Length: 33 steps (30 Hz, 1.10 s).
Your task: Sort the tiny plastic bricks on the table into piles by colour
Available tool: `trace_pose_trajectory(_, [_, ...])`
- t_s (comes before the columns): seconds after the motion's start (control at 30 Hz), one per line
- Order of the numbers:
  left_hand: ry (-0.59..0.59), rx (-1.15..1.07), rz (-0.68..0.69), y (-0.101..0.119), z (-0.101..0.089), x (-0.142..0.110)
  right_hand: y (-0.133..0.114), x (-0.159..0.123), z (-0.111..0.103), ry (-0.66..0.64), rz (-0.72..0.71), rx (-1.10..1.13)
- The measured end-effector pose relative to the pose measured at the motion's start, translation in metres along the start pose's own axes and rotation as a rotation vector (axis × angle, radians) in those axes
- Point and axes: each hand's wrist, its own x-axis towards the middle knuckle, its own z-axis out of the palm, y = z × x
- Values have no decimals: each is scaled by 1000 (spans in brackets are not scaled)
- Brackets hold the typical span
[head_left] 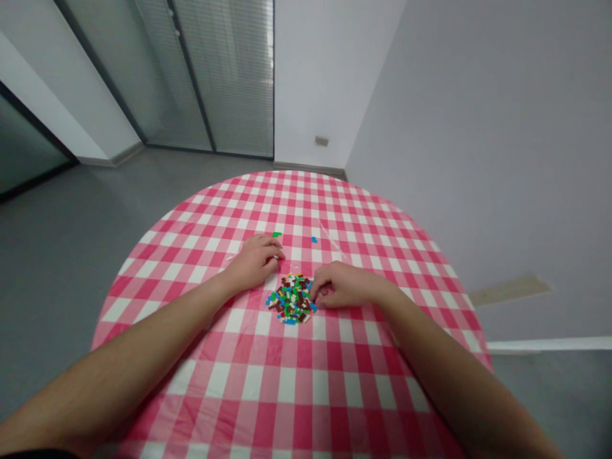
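Observation:
A small heap of tiny coloured bricks (291, 298), green, blue, brown and white, lies in the middle of a round table with a pink-and-white checked cloth (287, 382). My left hand (253, 260) rests knuckles up just left of and beyond the heap, fingers curled under; whether it holds anything is hidden. A lone green brick (276, 234) lies just past its fingertips. My right hand (342, 285) sits at the heap's right edge with fingers curled, its fingertips touching the bricks there. A lone blue brick (314, 240) lies farther back.
The table's edge curves round on all sides, with grey floor (62, 255) to the left. A plain wall (478, 127) stands close on the right. Glass panels with blinds (224, 70) are at the back.

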Motion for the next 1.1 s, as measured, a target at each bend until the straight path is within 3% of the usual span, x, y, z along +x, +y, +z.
trace_pose_trajectory(0.47, [2,-8,3,-1,0,0,-12,1,6,-56,-34,-76])
trace_pose_trajectory(0.63, [7,-9,0,0,0,0,-9,1,4,-34,-54,61])
trace_pose_trajectory(0.73, [16,-4,2,0,0,0,3,3,0,165,22,182])
trace_pose_trajectory(0.87, [5,-9,10,1,-1,1,33,11,1,716,211,29])
trace_pose_trajectory(0.9, [0,-10,8,1,-2,1,41,13,2,795,232,-38])
trace_pose_trajectory(0.97, [-9,-9,4,2,-2,2,54,16,5,851,237,-136])
trace_pose_trajectory(1.1, [-6,-3,3,1,-2,1,64,22,8,813,180,-270])
